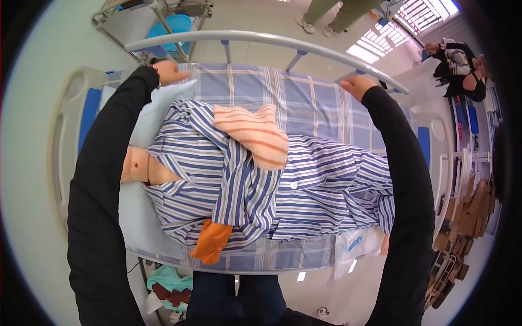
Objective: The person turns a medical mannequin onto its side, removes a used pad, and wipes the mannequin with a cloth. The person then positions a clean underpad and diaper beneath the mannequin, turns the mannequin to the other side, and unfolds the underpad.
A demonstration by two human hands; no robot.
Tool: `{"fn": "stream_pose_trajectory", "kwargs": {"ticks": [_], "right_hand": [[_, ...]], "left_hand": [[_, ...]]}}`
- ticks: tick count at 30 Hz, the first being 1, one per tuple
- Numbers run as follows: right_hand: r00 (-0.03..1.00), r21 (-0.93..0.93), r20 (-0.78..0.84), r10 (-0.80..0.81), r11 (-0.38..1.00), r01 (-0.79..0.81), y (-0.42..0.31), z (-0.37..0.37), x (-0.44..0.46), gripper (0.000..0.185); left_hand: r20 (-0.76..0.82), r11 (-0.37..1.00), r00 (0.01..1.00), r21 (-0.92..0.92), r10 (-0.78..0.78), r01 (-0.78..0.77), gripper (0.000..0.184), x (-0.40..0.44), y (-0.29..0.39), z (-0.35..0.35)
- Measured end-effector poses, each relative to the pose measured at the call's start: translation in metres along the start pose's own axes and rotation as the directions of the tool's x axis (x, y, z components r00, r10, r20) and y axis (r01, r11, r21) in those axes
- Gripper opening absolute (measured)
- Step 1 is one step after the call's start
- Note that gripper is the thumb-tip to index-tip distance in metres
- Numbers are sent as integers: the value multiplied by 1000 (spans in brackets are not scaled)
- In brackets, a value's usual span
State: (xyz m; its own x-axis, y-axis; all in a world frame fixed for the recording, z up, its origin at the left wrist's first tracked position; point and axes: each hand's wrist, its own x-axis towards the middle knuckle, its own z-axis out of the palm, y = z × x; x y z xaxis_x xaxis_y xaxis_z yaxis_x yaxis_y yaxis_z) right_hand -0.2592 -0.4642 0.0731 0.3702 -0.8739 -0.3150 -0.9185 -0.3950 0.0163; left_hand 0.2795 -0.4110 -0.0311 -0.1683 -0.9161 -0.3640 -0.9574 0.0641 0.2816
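Observation:
My left hand [169, 72] reaches past the pillow [157, 106] to the far edge of the plaid sheet [255, 81], fingers curled. Farther right along that edge, near the bed rail [272, 38], my right hand [358, 86] is closed; what it grips is hidden. Between my arms a manikin in blue-and-white striped pajamas [326, 174] lies on its back, its neck [142, 165] showing a small hole. My left sleeve hides its head. A peach cloth with orange stripes [253, 133] covers one manikin hand area, and an orange cloth [212, 242] the other.
Headboard [62, 146] and footboard [443, 157] close off the bed's ends. Behind the rail stands a cart with a blue basin [171, 32]. Other people [337, 13] are beyond. A clear plastic bag [353, 247] hangs at the near edge; cardboard [467, 212] is stacked right.

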Motion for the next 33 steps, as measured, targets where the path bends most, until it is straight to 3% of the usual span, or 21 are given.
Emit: {"fn": "stream_pose_trajectory", "kwargs": {"ticks": [1, 6, 9, 12, 14, 16, 18, 19, 20, 33], "right_hand": [[997, 16, 18, 74, 997, -74, -2, 4, 9, 45], [967, -70, 213, 137, 990, -125, 28, 67, 79, 50], [962, -10, 199, 190, 981, -191, 43, 122, 102, 55], [920, -103, 253, 299, 954, -281, 56, 204, 100, 59], [790, -123, 553, 263, 964, -235, 41, 237, 84, 63], [600, -135, 719, 351, 917, -376, 23, 262, 66, 66], [653, -126, 702, 284, 952, -279, 21, 290, 47, 71], [575, -101, 796, 192, 977, -186, 21, 305, 47, 73], [559, -74, 816, 149, 985, -154, 23, 312, 47, 73], [613, 181, 784, -94, 980, -83, 33, 291, 29, 72]], "left_hand": [[-10, 1000, 1000, -7, -18, 18, 64, 13, 5, -2], [-133, 990, 983, 86, 125, -114, 57, 99, -1, 37], [20, 996, 1000, 84, -14, 13, 57, 119, 11, 79], [419, 983, 895, -27, -151, 179, 54, 131, 15, 128], [432, 967, 884, 246, -177, 73, 50, 115, 30, 149], [461, 938, 866, 345, -194, 27, 51, 109, 35, 158], [465, 936, 862, 351, -205, 33, 51, 111, 34, 156], [465, 939, 862, 343, -203, 36, 52, 111, 36, 153], [466, 940, 862, 338, -202, 38, 52, 113, 35, 152], [513, 955, 840, 294, -178, 23, 59, 105, 41, 117]]}}
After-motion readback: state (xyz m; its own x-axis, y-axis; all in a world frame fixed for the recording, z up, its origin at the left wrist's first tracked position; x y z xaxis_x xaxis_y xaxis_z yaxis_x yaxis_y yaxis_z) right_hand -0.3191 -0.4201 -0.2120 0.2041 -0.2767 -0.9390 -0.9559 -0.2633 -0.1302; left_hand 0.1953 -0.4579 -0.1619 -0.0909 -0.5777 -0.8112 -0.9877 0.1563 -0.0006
